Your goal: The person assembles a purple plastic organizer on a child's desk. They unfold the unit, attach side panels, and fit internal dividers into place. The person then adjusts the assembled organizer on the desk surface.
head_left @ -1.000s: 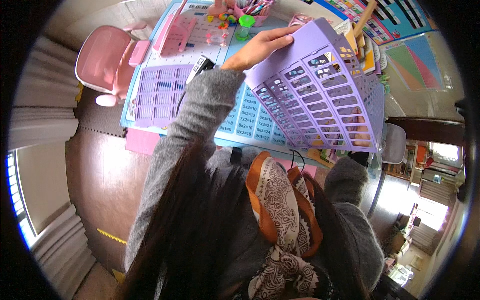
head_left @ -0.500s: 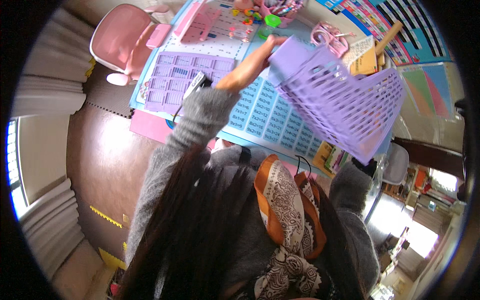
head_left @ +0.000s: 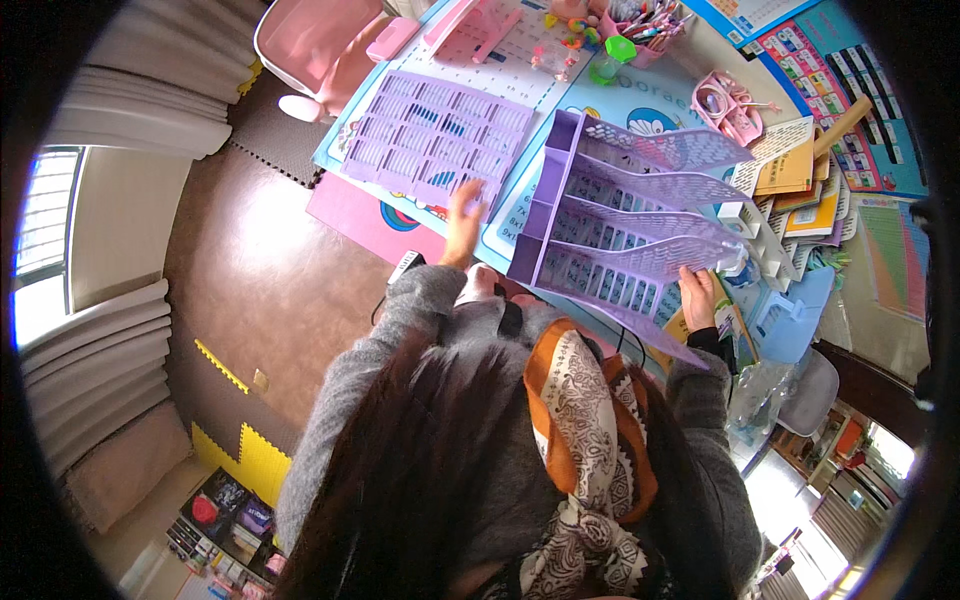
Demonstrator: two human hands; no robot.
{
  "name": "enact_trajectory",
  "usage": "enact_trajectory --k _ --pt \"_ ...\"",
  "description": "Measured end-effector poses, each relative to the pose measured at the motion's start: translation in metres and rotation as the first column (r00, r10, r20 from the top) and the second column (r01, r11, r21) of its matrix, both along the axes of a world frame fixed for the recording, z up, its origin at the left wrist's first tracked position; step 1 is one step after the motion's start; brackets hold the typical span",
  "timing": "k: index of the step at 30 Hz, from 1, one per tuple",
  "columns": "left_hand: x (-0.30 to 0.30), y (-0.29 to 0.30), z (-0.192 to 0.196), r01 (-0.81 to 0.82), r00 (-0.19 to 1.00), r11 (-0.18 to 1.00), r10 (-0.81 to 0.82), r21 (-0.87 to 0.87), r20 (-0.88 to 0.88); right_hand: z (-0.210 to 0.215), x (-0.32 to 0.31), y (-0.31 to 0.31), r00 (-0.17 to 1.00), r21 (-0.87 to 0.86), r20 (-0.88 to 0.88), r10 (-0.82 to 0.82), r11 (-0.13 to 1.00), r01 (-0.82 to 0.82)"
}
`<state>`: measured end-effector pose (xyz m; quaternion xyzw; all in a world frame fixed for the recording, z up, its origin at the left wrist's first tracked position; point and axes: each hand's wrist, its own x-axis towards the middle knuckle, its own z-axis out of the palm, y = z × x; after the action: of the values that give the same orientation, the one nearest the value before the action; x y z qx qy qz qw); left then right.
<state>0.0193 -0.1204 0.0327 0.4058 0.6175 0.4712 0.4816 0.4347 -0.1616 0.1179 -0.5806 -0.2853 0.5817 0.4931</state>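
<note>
A purple plastic desktop file rack (head_left: 625, 215) lies on the blue desk mat, its slatted dividers fanning toward the right. My right hand (head_left: 697, 298) grips the edge of its nearest divider. To the left, a flat purple lattice panel (head_left: 435, 135) with rows of slots rests on the desk. My left hand (head_left: 460, 222) is beside that panel's near right corner, fingers apart and slightly blurred, holding nothing. Whether its fingertips touch the panel, I cannot tell.
Piled papers and books (head_left: 805, 200) sit right of the rack, near a pale blue plastic piece (head_left: 795, 315). Behind are a pink tape-like item (head_left: 730, 105), a green-lidded jar (head_left: 612, 60) and a pen holder (head_left: 650, 35). A pink chair (head_left: 325, 45) stands at the far left.
The file rack has turned from tilted in the air to lying on the desk, its compartments now showing. My left hand has left it and come back toward the lattice panel; my right hand has come into view.
</note>
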Motion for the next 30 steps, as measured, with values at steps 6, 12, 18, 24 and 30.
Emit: enact_trajectory --k 6,12,18,24,30 --pt "-0.094 0.039 -0.089 -0.804 0.527 0.578 0.585 -0.138 -0.616 -0.022 0.014 0.019 0.925 0.085 0.362 0.115 0.984 -0.155" --pt "-0.139 0.008 -0.121 -0.576 0.724 0.73 0.665 -0.367 0.187 -0.003 0.047 0.035 0.968 0.168 0.176 0.176 0.964 -0.206" --pt "-0.153 -0.061 -0.006 -0.625 0.557 0.752 0.617 -0.209 0.555 0.079 0.07 0.009 0.935 0.247 0.307 -0.179 0.963 0.103" --pt "-0.162 -0.081 0.138 -0.537 0.694 0.818 0.289 0.206 0.66 0.169 0.022 0.001 0.935 0.401 0.291 -0.201 0.913 0.072" --pt "-0.093 0.022 0.22 -0.205 0.697 0.923 -0.097 0.327 0.711 0.191 -0.093 -0.004 0.976 0.382 0.176 0.129 0.905 -0.188"
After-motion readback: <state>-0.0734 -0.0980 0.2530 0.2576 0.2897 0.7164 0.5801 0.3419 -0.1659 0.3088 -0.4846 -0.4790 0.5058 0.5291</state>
